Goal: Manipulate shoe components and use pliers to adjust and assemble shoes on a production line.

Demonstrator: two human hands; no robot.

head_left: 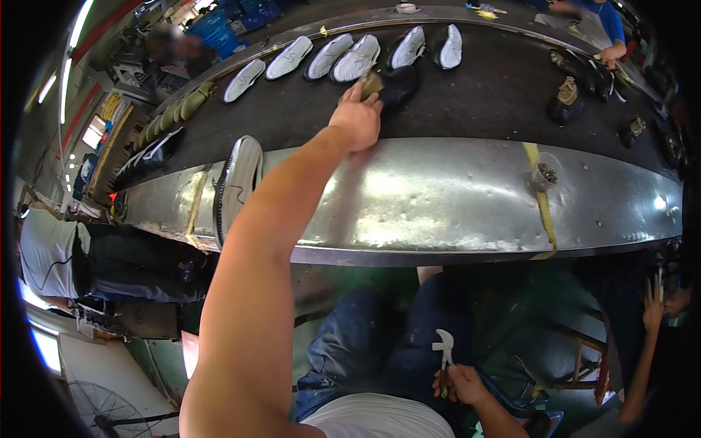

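1. The left hand (358, 120) reaches over the metal ledge (431, 190) to the black belt surface (475, 102), its fingers closed around the olive end of a dark shoe (400, 86).
2. That shoe lies on the black surface, just on the near side of a row of shoes with white soles upward (355, 58); the row borders it on the far side.
3. The right hand (460, 383) is closed around the handle of a claw hammer (443, 347), head up, above the person's lap.
4. On the ledge, a white-soled shoe (241, 171) lies beside the left forearm, which covers part of it.
5. Farther right on the ledge, a small cup of metal bits (545, 177) stands against a yellow strip (542, 197).
6. Olive forms (175, 113) line the surface's left end; a dark shoe with an olive top (565, 102) stands toward the right, near other dark shoes (588, 75).
7. A co-worker's blue sleeve (612, 25) shows at upper right; a fan (109, 416) is at lower left.
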